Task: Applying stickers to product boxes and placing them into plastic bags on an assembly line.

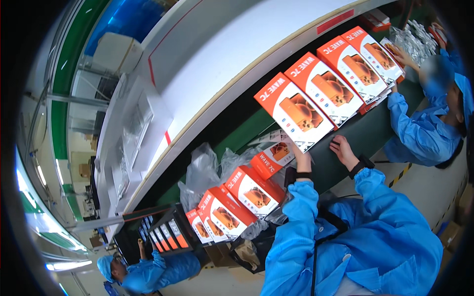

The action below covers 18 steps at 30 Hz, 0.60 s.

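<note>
My left hand is at the lower corner of the nearest orange-and-white phone box, against its edge. The box hides most of its fingers, so its grip does not show. My right hand is just right of that box, fingers bent and apart, with nothing visible in them. Further up the row stand more of these boxes: a second, a third and a fourth. Beside my left wrist a smaller-looking orange box lies tilted, a printed sheet behind it.
More phone boxes stand at lower left beside crumpled clear plastic bags. A dark green belt runs beneath. A white shelf borders its far side. Co-workers in blue stand at right and lower left, the latter beside a rack.
</note>
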{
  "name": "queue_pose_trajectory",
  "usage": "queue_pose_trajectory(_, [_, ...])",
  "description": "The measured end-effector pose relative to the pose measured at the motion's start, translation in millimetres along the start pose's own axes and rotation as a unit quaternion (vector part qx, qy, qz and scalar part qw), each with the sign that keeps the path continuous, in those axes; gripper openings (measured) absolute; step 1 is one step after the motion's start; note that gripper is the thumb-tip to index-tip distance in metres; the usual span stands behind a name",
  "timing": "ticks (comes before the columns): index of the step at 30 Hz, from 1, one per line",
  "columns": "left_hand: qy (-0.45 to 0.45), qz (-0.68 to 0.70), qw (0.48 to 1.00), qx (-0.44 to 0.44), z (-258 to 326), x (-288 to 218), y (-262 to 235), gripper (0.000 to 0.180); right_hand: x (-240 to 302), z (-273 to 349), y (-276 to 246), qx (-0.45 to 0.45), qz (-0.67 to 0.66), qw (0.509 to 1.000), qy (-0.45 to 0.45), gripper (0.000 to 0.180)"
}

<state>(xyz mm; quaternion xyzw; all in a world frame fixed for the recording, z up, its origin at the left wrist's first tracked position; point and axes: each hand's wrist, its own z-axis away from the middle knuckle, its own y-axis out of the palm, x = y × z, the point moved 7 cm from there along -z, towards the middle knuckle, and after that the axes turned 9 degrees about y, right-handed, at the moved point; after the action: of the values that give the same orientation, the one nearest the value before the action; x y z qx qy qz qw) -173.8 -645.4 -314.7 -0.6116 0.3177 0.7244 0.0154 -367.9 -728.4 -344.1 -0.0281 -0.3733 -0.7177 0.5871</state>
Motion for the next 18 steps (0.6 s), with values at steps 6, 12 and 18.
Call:
queue_pose_trajectory(6, [0.01,-0.285,0.957,0.043,124,-137,36,0.031,-6,49,22,0.099,0.31,0.942,-0.084,0.014])
queue_pose_trajectory(12, [0.01,-0.19,0.962,0.196,198,-266,-12,0.042,-6,104,163,0.221,0.542,0.762,-0.278,0.06])
queue_pose_trajectory(18, [0.053,-0.106,0.993,-0.013,231,-345,-78,0.057,-53,71,229,0.27,0.778,0.428,-0.374,0.121])
